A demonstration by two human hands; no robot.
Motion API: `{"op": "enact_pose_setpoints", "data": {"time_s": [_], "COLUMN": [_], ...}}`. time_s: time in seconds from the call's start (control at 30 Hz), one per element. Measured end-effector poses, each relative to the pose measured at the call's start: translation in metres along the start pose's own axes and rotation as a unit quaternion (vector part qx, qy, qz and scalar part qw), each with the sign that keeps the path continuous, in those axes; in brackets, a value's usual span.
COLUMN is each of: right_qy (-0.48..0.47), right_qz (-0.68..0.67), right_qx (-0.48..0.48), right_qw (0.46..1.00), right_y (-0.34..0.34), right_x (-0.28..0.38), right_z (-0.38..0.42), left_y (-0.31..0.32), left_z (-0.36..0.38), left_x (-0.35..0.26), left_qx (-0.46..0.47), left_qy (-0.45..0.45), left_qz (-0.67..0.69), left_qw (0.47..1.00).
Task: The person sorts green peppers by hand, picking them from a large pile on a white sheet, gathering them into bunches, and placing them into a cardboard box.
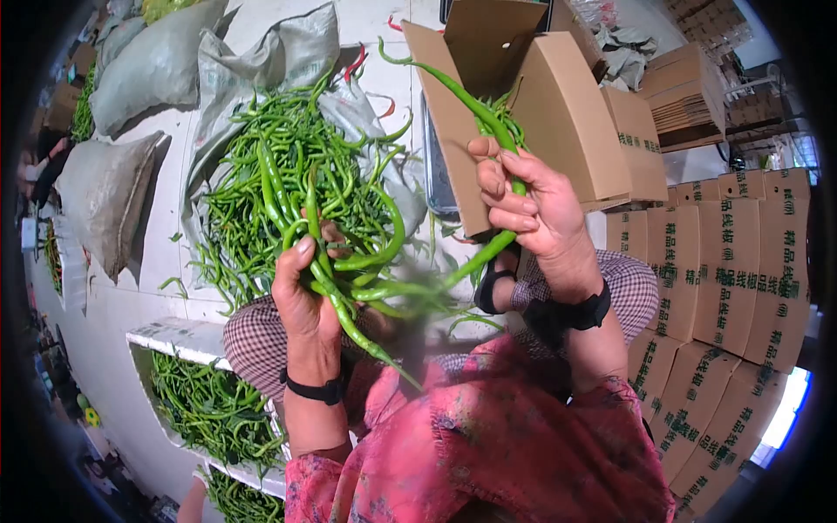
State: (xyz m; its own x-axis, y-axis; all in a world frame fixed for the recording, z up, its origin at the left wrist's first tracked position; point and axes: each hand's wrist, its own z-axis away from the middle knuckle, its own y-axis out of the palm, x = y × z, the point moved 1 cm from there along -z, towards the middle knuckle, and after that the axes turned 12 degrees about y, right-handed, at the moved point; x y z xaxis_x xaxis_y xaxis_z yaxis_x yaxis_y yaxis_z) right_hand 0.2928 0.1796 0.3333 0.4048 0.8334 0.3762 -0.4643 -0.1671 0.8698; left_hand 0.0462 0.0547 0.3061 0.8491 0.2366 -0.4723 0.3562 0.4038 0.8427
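My left hand (305, 279) is closed round several long green chili peppers (331, 288), which stick out above and below the fist. Raised on the other side, my right hand (536, 205) has its fingers wrapped round a long green pepper (466, 96) that slants from upper left down past the palm. Behind my left hand lies a large heap of green peppers (279, 166) on a pale woven sack (309, 44). An open cardboard box (571, 113) with some green peppers (506, 118) inside stands just beyond my right hand.
Stacked printed cartons (724, 270) rise at the right, with flattened cardboard (684, 91) behind. Full woven sacks (109, 200) lie at the left. White foam boxes (170, 331) of peppers stand at the lower left, near another person's arm (193, 501).
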Motion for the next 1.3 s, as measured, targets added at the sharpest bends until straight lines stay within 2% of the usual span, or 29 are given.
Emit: {"op": "enact_pose_setpoints", "data": {"time_s": [0.23, 0.3, 0.37, 0.43, 0.47, 0.5, 0.57, 0.6, 0.63, 0.7, 0.73, 0.77, 0.8, 0.83, 0.87, 0.9, 0.93, 0.97, 1.03, 1.07, 1.13, 1.17, 1.23, 1.27, 1.3], "right_qy": [-0.038, -0.070, -0.069, -0.027, 0.027, 0.033, 0.081, 0.092, 0.097, 0.199, 0.204, 0.104, -0.002, -0.001, -0.094, -0.182, -0.095, 0.000, 0.015, 0.015, -0.045, 0.019, -0.075, -0.075, -0.024], "right_qz": [-0.061, -0.072, -0.092, -0.066, -0.024, -0.028, 0.136, 0.199, 0.198, 0.307, 0.307, 0.457, 0.590, 0.589, 0.707, 0.798, 0.714, 0.566, 0.565, 0.565, 0.589, 0.560, 0.678, 0.678, 0.629], "right_qx": [-0.006, -0.003, -0.023, 0.038, -0.004, -0.003, -0.086, -0.073, -0.065, -0.130, -0.125, -0.104, -0.081, -0.080, -0.123, -0.162, -0.208, -0.283, -0.254, -0.252, -0.175, -0.183, -0.181, -0.177, -0.166], "right_qw": [0.997, 0.995, 0.993, 0.997, 0.999, 0.999, 0.984, 0.973, 0.973, 0.922, 0.921, 0.877, 0.803, 0.804, 0.691, 0.551, 0.662, 0.774, 0.785, 0.785, 0.788, 0.808, 0.708, 0.709, 0.760], "right_y": [0.002, 0.008, 0.011, 0.008, 0.008, 0.011, 0.011, 0.004, -0.001, -0.014, -0.035, -0.065, -0.061, -0.062, -0.061, -0.044, -0.020, 0.006, 0.051, 0.052, 0.054, 0.064, 0.056, 0.054, 0.052], "right_x": [0.002, -0.003, -0.006, -0.009, -0.012, -0.016, -0.028, -0.032, -0.038, -0.059, -0.084, -0.115, -0.126, -0.125, -0.116, -0.101, -0.083, -0.069, -0.055, -0.063, -0.081, -0.083, -0.093, -0.094, -0.096], "right_z": [0.007, 0.003, 0.001, -0.003, 0.000, 0.005, 0.014, 0.021, 0.030, 0.048, 0.056, 0.063, 0.060, 0.059, 0.060, 0.057, 0.052, 0.048, 0.034, 0.021, -0.005, -0.012, -0.027, -0.031, -0.034], "left_y": [0.005, 0.008, 0.013, 0.019, 0.021, 0.021, 0.010, 0.006, 0.004, 0.001, 0.000, -0.002, -0.003, -0.004, -0.005, -0.005, -0.004, -0.003, 0.000, 0.002, 0.004, 0.002, 0.004, 0.005, 0.007], "left_z": [0.000, 0.003, 0.007, 0.009, 0.010, 0.010, 0.006, 0.004, 0.002, 0.002, 0.001, 0.000, 0.001, 0.001, 0.000, 0.000, 0.000, 0.001, 0.001, 0.001, 0.004, 0.002, 0.001, 0.002, 0.003], "left_x": [0.006, 0.011, 0.016, 0.020, 0.020, 0.019, 0.016, 0.013, 0.009, 0.007, 0.006, 0.005, 0.006, 0.007, 0.008, 0.009, 0.010, 0.011, 0.013, 0.015, 0.019, 0.021, 0.018, 0.016, 0.015], "left_qx": [-0.015, 0.023, 0.044, 0.059, 0.055, 0.051, 0.029, 0.016, 0.017, -0.005, 0.003, 0.008, 0.005, 0.004, 0.010, 0.010, 0.015, 0.021, 0.030, 0.037, 0.049, 0.058, 0.051, 0.049, 0.058], "left_qy": [0.002, 0.017, 0.004, -0.025, -0.031, -0.032, 0.001, 0.011, 0.028, 0.041, 0.041, 0.030, 0.016, 0.001, -0.002, -0.004, -0.008, -0.013, -0.014, -0.014, -0.003, 0.000, 0.009, 0.013, 0.019], "left_qz": [-0.027, -0.152, -0.208, -0.228, -0.232, -0.226, -0.201, -0.177, -0.166, -0.144, -0.130, -0.110, -0.100, -0.090, -0.092, -0.094, -0.069, -0.044, -0.050, -0.055, -0.086, -0.094, -0.093, -0.095, -0.125], "left_qw": [1.000, 0.988, 0.977, 0.971, 0.971, 0.972, 0.979, 0.984, 0.986, 0.989, 0.991, 0.993, 0.995, 0.996, 0.996, 0.996, 0.997, 0.999, 0.998, 0.998, 0.995, 0.994, 0.994, 0.994, 0.990]}}
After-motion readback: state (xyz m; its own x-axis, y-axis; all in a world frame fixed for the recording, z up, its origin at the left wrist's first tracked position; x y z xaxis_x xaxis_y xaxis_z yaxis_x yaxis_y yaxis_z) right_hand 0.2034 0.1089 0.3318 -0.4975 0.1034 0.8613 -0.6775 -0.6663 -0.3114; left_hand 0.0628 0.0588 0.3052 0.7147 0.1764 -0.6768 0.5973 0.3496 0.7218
